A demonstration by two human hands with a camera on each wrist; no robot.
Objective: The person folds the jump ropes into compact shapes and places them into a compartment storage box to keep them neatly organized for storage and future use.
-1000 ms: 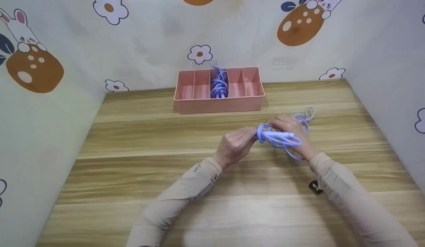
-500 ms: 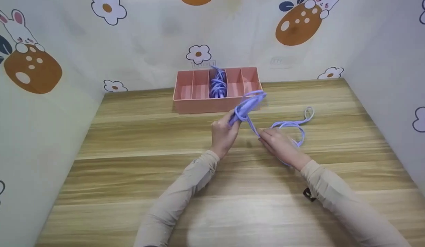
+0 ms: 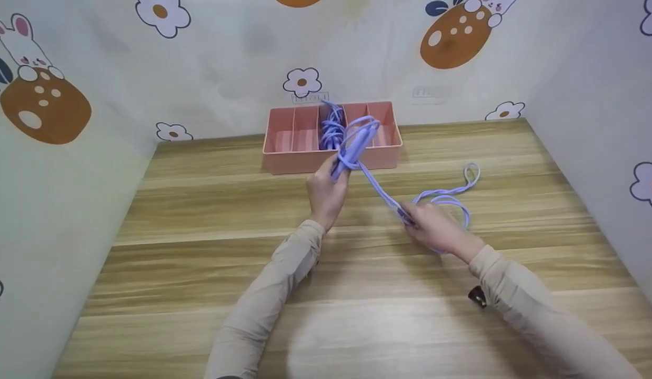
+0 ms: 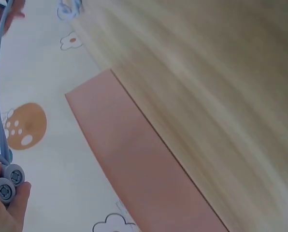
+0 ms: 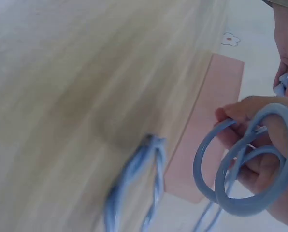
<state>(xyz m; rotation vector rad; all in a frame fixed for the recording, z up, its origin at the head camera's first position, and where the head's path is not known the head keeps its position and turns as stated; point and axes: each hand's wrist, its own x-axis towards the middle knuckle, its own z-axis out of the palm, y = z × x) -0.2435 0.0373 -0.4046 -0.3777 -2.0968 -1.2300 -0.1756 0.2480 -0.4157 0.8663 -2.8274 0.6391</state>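
My left hand (image 3: 327, 195) grips both handles (image 3: 360, 142) of a light-blue jump rope, held side by side and tilted up. Cord is wound around them, and a loop stands at their far end. Two round handle ends (image 4: 6, 190) show between thumb and fingers in the left wrist view. From the handles, a doubled stretch of cord (image 3: 379, 189) runs down to my right hand (image 3: 436, 229), whose fingers are curled around it. Loose coils (image 5: 250, 198) hang at the right hand in the right wrist view. The rest of the cord (image 3: 447, 192) trails beyond that hand, ending in a loop.
A pink divided box (image 3: 299, 160) stands at the back against the patterned wall (image 3: 226, 63). Its middle compartment holds another bundled blue rope (image 3: 332, 129). The raised handles overlap the box's right part in the head view. A small black object (image 3: 477, 296) shows beside the right sleeve.
My left hand has moved left and turned the handles from pointing right to pointing up. My right hand has come away from the bundle, and cord now stretches between the hands.
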